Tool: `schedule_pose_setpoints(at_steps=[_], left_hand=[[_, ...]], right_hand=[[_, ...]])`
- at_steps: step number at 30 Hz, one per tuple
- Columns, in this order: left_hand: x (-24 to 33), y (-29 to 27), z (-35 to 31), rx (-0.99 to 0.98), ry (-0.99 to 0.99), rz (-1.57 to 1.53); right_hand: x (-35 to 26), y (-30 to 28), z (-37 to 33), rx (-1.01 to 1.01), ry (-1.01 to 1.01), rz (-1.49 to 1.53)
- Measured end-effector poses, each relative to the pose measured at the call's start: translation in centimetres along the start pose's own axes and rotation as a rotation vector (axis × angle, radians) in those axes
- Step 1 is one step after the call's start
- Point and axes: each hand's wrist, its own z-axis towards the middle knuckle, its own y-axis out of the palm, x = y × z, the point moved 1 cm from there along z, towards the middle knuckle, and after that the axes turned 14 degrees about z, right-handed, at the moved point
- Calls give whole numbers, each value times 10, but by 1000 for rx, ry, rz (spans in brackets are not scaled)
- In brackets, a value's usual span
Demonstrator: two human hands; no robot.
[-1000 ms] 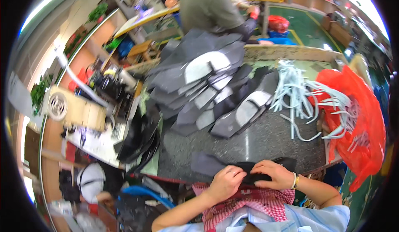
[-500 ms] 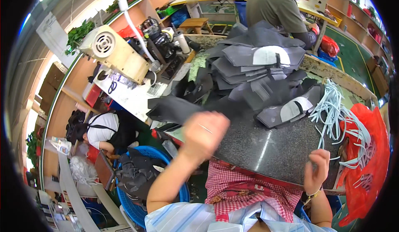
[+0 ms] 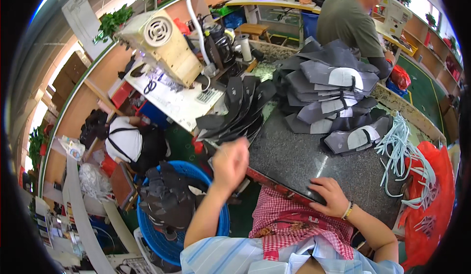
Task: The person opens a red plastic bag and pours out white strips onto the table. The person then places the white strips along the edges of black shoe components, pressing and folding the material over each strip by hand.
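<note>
My left hand [image 3: 230,163] is slightly blurred, its fingers curled with nothing visible in them. It hovers by the table's left edge, just below a fanned stack of black shoe-upper-like pieces [image 3: 240,102]. My right hand [image 3: 332,198] rests open on the front of the dark speckled tabletop [image 3: 289,151], fingers spread and holding nothing. Beyond it lies a bundle of grey pieces [image 3: 357,139] with a pale patch and a black band. Behind that, a tall heap of similar grey bundles [image 3: 338,78] covers the table's far part.
Pale blue cords [image 3: 395,146] hang by a red plastic bag [image 3: 431,185] at the right edge. On the left, a blue basket [image 3: 223,220] holds dark pieces. A cream sewing machine [image 3: 164,46] stands at upper left. One person [image 3: 343,24] sits beyond the table; another [image 3: 125,139] bends at left.
My left hand has moved slightly left and down, away from the blurred dark pieces, which now lie fanned in a stack. My right hand has come left onto the table's front. The view has shifted.
</note>
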Motion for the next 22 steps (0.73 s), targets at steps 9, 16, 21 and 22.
schedule_pose_setpoints(at_steps=[9, 16, 21, 22], left_hand=[[73, -21, -351, -578, -860, 282], [127, -41, -429, -638, -1296, 296], [190, -78, -490, -627, -1746, 427], [203, -88, -509, -666, -1843, 445]], right_hand=[[0, 69, 106, -330, -19, -536], [3, 80, 110, -287, -63, -594], [13, 87, 105, -235, -78, -622], [13, 89, 105, -237, -60, -655]])
